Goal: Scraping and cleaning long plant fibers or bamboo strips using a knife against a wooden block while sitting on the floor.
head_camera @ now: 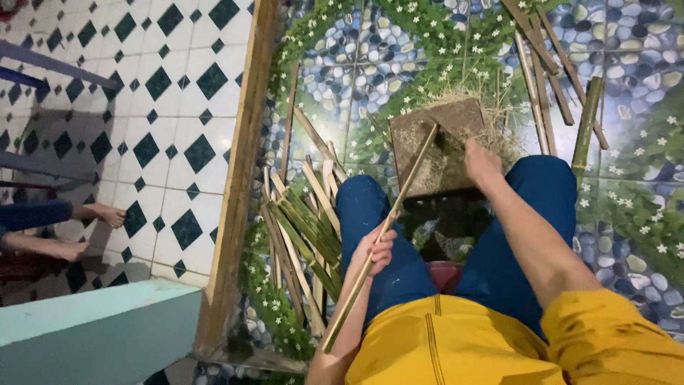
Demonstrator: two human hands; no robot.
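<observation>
My left hand (375, 249) grips a long thin bamboo strip (402, 189) near its middle. The strip runs slantwise from beside my left hip up to a brown wooden block (434, 146) on the floor between my knees, and its far tip rests on the block's top. My right hand (481, 160) reaches forward and lies on the block's right edge, fingers hidden behind the wrist; whether it holds anything I cannot tell. Fine straw-like shavings (491, 107) are heaped around the block. I sit low in blue trousers and a yellow top.
A pile of split bamboo strips (303, 228) lies left of my left knee. More sticks (545, 71) and a green bamboo piece (588, 121) lie at the far right. A wooden beam (239, 178) separates patterned floors. Another person's bare feet (85, 228) show at left, above a teal ledge (92, 328).
</observation>
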